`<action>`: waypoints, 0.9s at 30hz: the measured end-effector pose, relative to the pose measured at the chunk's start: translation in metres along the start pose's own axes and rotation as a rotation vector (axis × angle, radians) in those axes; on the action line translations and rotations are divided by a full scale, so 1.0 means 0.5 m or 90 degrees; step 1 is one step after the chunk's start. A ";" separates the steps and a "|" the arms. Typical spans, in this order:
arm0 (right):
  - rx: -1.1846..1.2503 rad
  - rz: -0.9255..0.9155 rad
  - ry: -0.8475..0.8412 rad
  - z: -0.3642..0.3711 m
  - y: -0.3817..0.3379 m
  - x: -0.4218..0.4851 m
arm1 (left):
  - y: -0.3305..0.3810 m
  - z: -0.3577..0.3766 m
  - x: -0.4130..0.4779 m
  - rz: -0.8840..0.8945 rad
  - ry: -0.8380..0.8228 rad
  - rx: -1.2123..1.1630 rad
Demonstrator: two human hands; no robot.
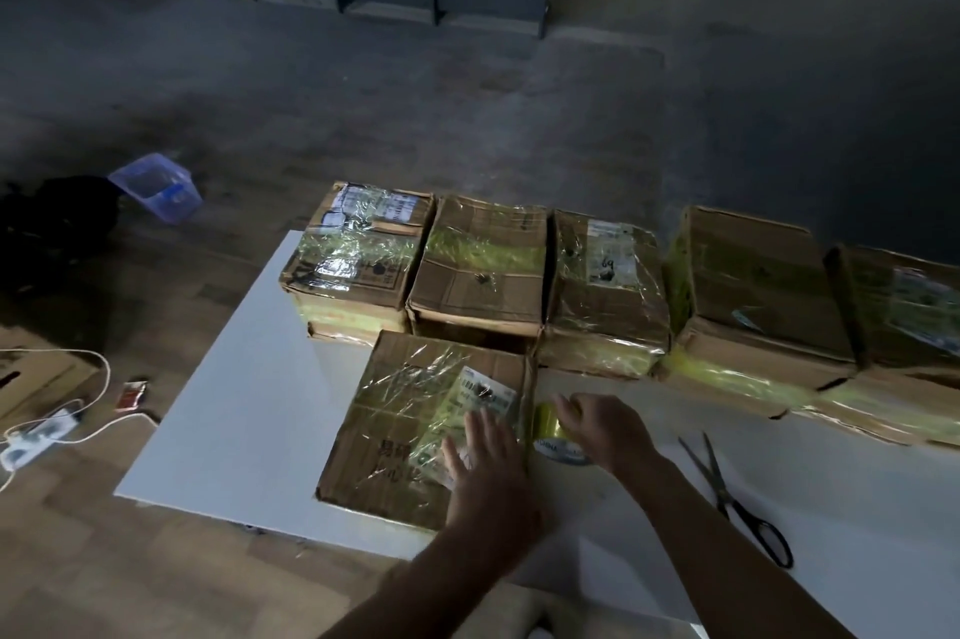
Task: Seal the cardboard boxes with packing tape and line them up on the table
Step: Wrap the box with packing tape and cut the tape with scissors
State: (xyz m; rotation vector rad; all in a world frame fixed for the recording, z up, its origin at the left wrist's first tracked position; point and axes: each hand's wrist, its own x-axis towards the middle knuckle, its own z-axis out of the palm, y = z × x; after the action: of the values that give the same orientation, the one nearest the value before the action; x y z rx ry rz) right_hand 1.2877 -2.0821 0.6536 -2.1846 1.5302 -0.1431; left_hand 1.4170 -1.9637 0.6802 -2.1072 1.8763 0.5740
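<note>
On table (pixel 234 404), near side: taped cardboard box (pixel 395 430), left hand (pixel 488 472) spread flat on its top; right hand (pixel 602 425) grips packing-tape roll (pixel 550 430) just right.

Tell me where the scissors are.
In the head view, the scissors lie on the table, right of the right hand and the tape roll.

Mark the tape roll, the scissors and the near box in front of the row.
tape roll (pixel 551 430), head view, on its yellowish outer winding.
scissors (pixel 721 486), head view, near where the blades cross.
near box (pixel 410 422), head view, on its taped top face.
</note>
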 end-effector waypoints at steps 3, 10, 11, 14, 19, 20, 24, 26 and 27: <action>-0.001 0.007 -0.008 0.001 0.003 -0.003 | 0.029 0.012 0.014 -0.072 0.073 -0.047; -0.037 0.021 -0.046 -0.005 -0.005 -0.004 | 0.036 0.025 0.036 -0.097 0.080 -0.145; -0.048 0.016 -0.056 -0.005 -0.004 -0.006 | 0.029 0.038 0.037 -0.087 0.050 -0.144; -0.054 0.007 -0.077 -0.003 -0.002 -0.014 | 0.016 0.049 0.032 -0.079 0.069 -0.121; 0.022 0.077 -0.132 -0.015 -0.007 -0.018 | 0.003 0.006 0.025 -0.020 0.080 -0.041; 0.042 0.083 -0.150 -0.016 -0.006 -0.019 | 0.003 0.004 0.020 -0.004 0.073 -0.020; 0.129 0.060 -0.128 -0.012 0.021 -0.028 | 0.005 0.006 0.014 0.030 0.041 0.032; 0.144 0.059 -0.121 -0.013 0.032 -0.034 | 0.007 -0.001 0.016 0.038 0.019 0.061; 0.147 0.057 -0.121 -0.016 0.034 -0.037 | 0.008 -0.001 0.022 0.031 0.007 0.072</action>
State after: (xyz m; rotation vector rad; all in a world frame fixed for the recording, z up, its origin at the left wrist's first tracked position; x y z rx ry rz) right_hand 1.2634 -2.0723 0.6569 -1.8896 1.4253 -0.0762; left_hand 1.4138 -1.9742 0.6760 -2.0036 1.9234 0.4559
